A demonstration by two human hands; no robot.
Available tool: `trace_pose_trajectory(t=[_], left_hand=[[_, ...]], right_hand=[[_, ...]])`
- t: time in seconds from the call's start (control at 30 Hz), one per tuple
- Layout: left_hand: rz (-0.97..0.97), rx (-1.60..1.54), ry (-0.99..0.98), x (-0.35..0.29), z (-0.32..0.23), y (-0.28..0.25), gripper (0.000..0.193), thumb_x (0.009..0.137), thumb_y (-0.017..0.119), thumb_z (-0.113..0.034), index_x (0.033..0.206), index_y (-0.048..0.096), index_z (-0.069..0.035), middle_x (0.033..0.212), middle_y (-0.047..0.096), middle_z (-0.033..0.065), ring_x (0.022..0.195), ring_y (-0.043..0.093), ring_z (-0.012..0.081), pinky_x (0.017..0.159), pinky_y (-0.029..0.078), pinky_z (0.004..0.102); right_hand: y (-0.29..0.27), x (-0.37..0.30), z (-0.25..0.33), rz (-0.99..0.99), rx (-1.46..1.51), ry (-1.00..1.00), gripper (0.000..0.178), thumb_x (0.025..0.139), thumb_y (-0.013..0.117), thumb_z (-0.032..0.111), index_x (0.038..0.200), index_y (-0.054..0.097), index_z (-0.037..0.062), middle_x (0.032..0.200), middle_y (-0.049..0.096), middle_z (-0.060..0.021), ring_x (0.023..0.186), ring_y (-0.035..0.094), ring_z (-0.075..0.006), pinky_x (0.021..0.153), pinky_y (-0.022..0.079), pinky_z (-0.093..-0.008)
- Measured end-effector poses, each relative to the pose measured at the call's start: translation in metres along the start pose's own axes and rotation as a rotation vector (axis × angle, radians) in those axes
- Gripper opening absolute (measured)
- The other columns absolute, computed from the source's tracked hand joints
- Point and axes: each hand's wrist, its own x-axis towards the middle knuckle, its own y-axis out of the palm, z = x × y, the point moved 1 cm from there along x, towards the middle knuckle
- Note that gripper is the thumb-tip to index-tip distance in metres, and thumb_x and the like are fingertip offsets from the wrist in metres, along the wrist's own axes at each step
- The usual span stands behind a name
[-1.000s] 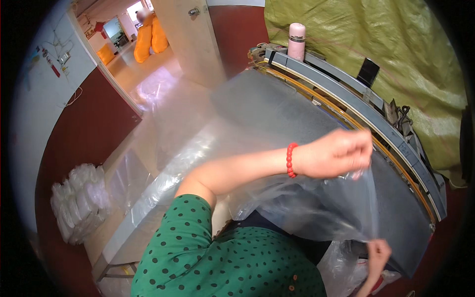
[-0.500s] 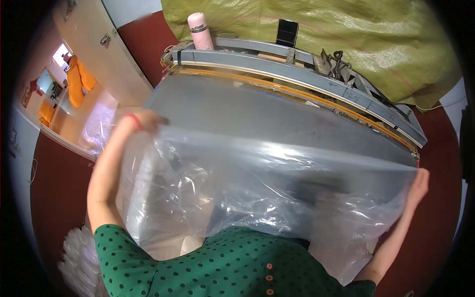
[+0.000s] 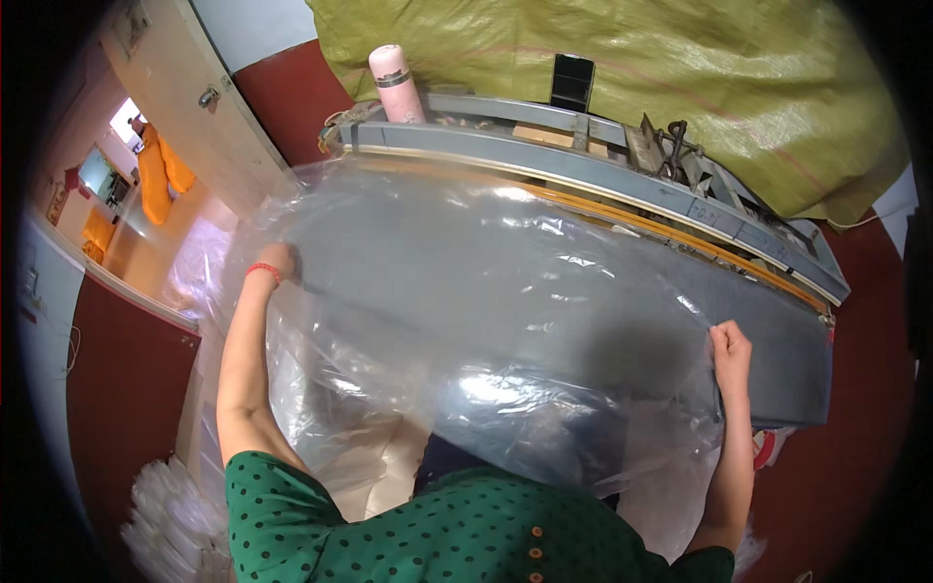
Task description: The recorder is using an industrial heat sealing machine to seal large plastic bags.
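A large clear plastic sheet (image 3: 544, 262) spreads over the dark grey work surface (image 3: 787, 369) and hangs down in front of my body. My right hand (image 3: 733, 352) is closed on the sheet's right edge, its fingers pinched together. On the left side, my left hand (image 3: 279, 260), with a red band at the wrist, is closed on the plastic too; its fingertips are partly blurred. Between the hands the sheet billows, wrinkled and shiny, with its far part near the machine's orange strip (image 3: 622, 216).
Behind the surface runs a long grey metal bar (image 3: 603, 165). A pink bottle (image 3: 397, 85) and a phone (image 3: 571, 83) stand near a yellow-green woven cover (image 3: 680, 58). Bundled clear plastic (image 3: 175, 525) lies at lower left, near an open door (image 3: 194, 87).
The sheet's far part has billowed away from me over the work surface. My right hand has moved left, and my left hand has come slightly nearer.
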Motion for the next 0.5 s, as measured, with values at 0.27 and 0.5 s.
trace_pose_trajectory(t=[0.27, 0.5], left_hand=[[-0.360, -0.519, 0.811, 0.011, -0.173, -0.032, 0.035, 0.084, 0.050, -0.022, 0.113, 0.049, -0.001, 0.122, 0.046, 0.0141, 0.115, 0.041, 0.0274, 0.095, 0.033, 0.0321], [-0.150, -0.390, 0.277, 0.026, -0.211, -0.002, 0.061, 0.077, 0.047, -0.055, 0.129, 0.032, -0.029, 0.141, 0.017, 0.0003, 0.130, 0.006, 0.0321, 0.092, 0.007, 0.0665]], right_hand=[[0.012, -0.007, 0.030, 0.310, 0.256, 0.183, 0.011, 0.078, 0.056, 0.006, 0.070, 0.050, 0.0019, 0.052, 0.042, 0.0036, 0.049, 0.036, -0.0028, 0.044, 0.029, -0.0208], [-0.073, -0.031, 0.025, 0.969, 0.027, 0.267, 0.018, 0.066, 0.064, 0.008, 0.082, 0.060, 0.0004, 0.056, 0.054, -0.0019, 0.049, 0.048, -0.0084, 0.045, 0.039, -0.0230]])
